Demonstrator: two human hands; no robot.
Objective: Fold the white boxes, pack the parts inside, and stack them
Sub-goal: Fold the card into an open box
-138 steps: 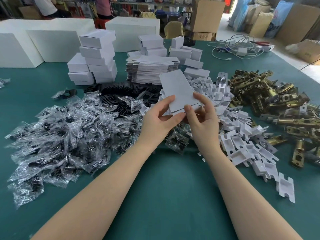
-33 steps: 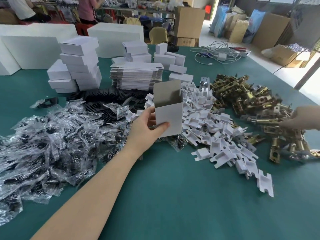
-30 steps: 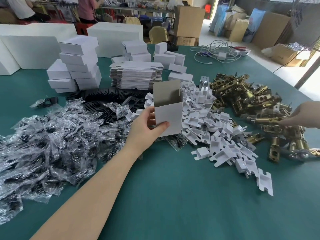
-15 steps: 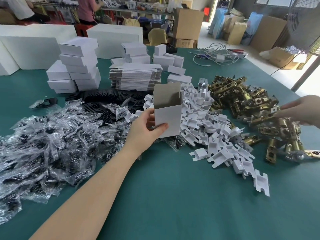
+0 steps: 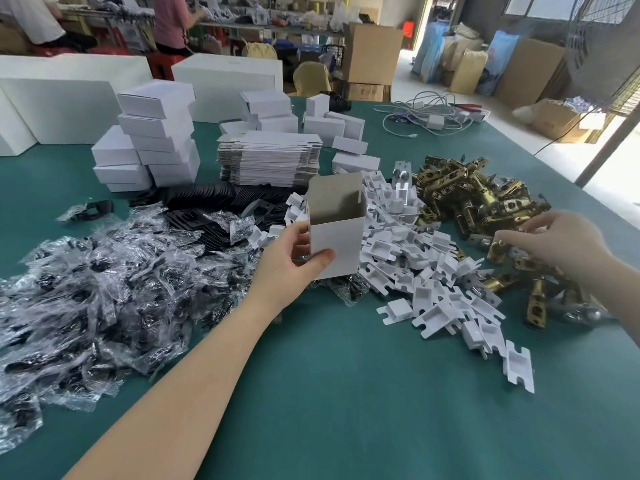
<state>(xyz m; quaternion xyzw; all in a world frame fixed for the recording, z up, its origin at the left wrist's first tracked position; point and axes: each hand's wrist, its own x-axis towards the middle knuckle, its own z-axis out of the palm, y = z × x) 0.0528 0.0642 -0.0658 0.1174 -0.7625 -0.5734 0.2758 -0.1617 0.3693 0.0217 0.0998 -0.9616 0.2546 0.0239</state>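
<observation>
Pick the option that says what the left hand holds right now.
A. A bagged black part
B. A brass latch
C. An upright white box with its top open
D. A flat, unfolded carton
C: the left hand grips the white box, which stands upright with its top flap raised and its brown inside showing.

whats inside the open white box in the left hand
The open white cardboard box shows only bare grey-brown inner walls near its top; its near wall hides the bottom.

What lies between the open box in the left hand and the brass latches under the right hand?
In the head view, a pile of white plastic inserts fills the stretch between the box and latches.
</observation>
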